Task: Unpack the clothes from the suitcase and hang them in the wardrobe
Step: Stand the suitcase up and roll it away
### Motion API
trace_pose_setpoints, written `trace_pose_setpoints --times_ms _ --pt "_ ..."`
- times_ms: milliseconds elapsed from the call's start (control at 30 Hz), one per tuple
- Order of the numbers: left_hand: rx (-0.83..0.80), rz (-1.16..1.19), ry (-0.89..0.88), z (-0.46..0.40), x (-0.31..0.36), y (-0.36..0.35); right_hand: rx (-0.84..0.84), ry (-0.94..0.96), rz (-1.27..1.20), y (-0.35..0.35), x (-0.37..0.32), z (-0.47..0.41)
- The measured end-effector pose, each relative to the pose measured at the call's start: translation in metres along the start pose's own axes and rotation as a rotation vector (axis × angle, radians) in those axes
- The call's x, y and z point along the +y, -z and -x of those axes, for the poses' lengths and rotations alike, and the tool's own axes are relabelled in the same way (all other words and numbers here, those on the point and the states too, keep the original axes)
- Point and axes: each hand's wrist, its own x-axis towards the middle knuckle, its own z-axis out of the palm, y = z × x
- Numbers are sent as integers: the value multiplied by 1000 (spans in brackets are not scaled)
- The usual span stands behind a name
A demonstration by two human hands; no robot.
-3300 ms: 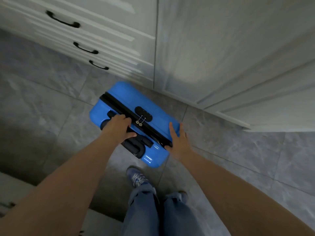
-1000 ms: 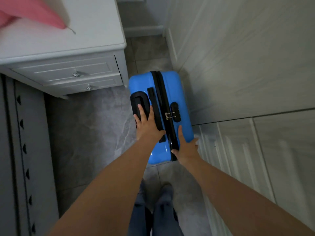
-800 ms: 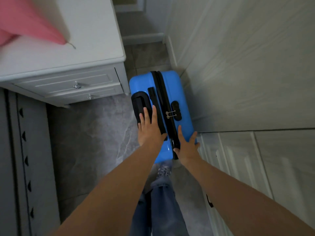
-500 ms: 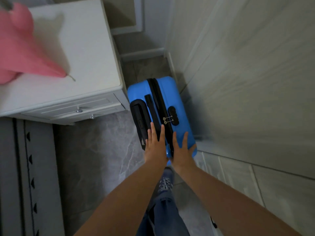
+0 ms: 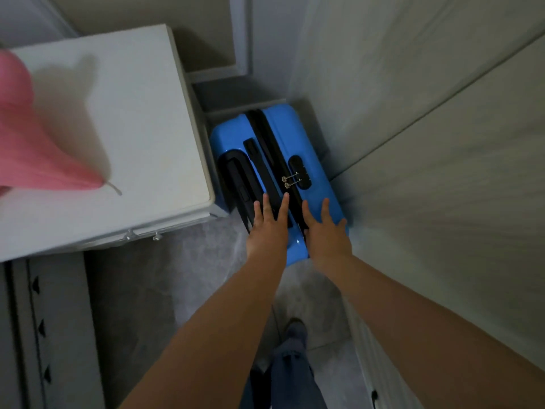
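Blue shell: glossy blue hard-shell suitcase (image 5: 275, 137) stands upright on the grey tiled floor (image 5: 141, 290), zipped shut, tucked between the white bedside cabinet (image 5: 124, 119) and the pale wardrobe door (image 5: 427, 187).
Top of case: black zip band runs down the middle, black carry handle (image 5: 256, 160) lies flat beside it, black recessed pull handle (image 5: 234, 178) sits on the cabinet side.
Lock: black oval combination lock (image 5: 299, 172) with two silver zip pulls (image 5: 290, 180) parked in it.
Writing: none readable on the case, lock too small and dim to make out digits or a brand.
Left hand: left hand (image 5: 269, 228) lies flat on the near end of the case top, fingers straight and slightly spread, tips on the black handle area, gripping nothing.
Right hand: right hand (image 5: 326, 231) lies flat on the blue shell just beside the zip, fingers straight and fanned, thumb out toward the wardrobe side, gripping nothing.
Cabinet top: blurred pink fabric object (image 5: 38, 154) with a thin pale tip rests on it.
Cabinet front: two small clear knobs (image 5: 143, 234) peek out under the edge.
Below: blue jeans leg (image 5: 290, 376) and a dark shoe on the tiles.
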Motion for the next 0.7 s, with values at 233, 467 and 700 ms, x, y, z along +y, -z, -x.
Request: trace_pose_setpoints --times_ms 233,467,700 --pt "-92 -194 41 -57 -23 57 102 54 122 41 -38 -45" --pt "41 -552 42 -107 -67 101 173 124 82 69 -85 -85" --pt "27 -422 44 -138 -81 119 157 105 107 86 -118 -104"
